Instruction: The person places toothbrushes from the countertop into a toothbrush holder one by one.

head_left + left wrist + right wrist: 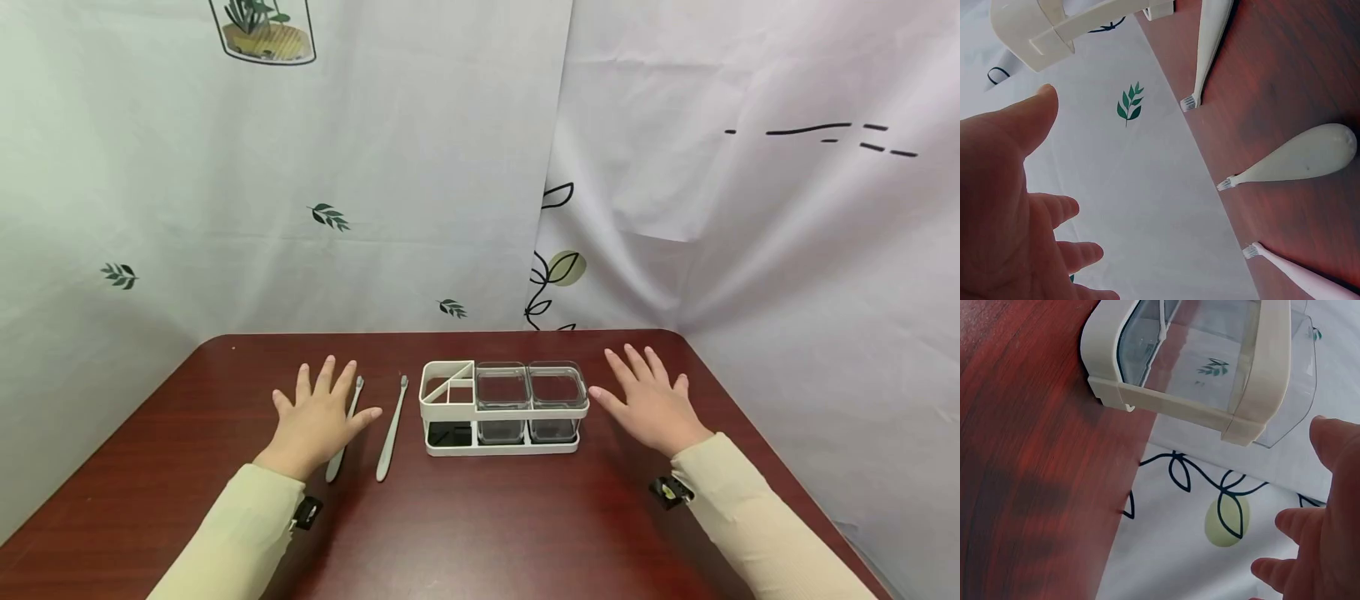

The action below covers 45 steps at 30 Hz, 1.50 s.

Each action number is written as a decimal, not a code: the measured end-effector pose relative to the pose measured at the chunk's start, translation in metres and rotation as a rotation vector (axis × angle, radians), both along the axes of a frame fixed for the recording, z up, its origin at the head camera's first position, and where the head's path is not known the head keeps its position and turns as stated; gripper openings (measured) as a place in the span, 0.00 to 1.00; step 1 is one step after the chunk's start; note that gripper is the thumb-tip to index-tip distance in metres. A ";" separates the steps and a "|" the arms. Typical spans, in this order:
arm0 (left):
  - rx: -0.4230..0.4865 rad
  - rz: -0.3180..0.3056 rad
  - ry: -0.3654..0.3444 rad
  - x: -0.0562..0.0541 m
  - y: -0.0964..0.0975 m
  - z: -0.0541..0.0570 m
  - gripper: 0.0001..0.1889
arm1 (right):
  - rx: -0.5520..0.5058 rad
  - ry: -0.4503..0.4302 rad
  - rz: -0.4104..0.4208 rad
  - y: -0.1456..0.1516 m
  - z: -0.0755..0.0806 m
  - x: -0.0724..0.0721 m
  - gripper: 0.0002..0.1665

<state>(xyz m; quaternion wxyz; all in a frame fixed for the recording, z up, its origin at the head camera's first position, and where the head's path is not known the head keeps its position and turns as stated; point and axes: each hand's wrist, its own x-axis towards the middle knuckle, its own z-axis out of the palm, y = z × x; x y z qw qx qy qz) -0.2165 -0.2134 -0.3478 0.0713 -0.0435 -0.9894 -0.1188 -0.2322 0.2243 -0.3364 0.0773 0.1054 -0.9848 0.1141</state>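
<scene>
My left hand [318, 421] is spread open above the table's left side, fingers apart and holding nothing. Partly covered by it in the head view lies a pale toothbrush [336, 465]. A second pale toothbrush [390, 432] lies just right of my thumb. The left wrist view also shows a pink toothbrush [1310, 279], which my hand hides from the head view. A white toothbrush holder [525, 413] stands mid-table, with two clear cups [501, 388] in its right part and divided slots at its left. Beside its right end, my right hand [654, 407] is spread with nothing in it.
The dark red wooden table [495, 533] has rounded far corners. A pale curtain [420, 167] with printed leaves and plants hangs behind it and along the right side. Each sleeve has a small black wrist camera [306, 512] at its cuff.
</scene>
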 end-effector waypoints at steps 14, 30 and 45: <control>0.010 0.011 -0.008 -0.003 -0.006 -0.005 0.46 | -0.070 0.037 0.046 -0.001 -0.012 -0.007 0.45; 0.064 0.026 -0.051 -0.011 -0.024 -0.014 0.49 | -0.195 0.022 0.129 -0.004 -0.031 -0.013 0.42; 0.201 0.046 -0.142 -0.026 -0.044 -0.025 0.47 | -0.295 0.003 0.206 -0.006 -0.038 -0.012 0.41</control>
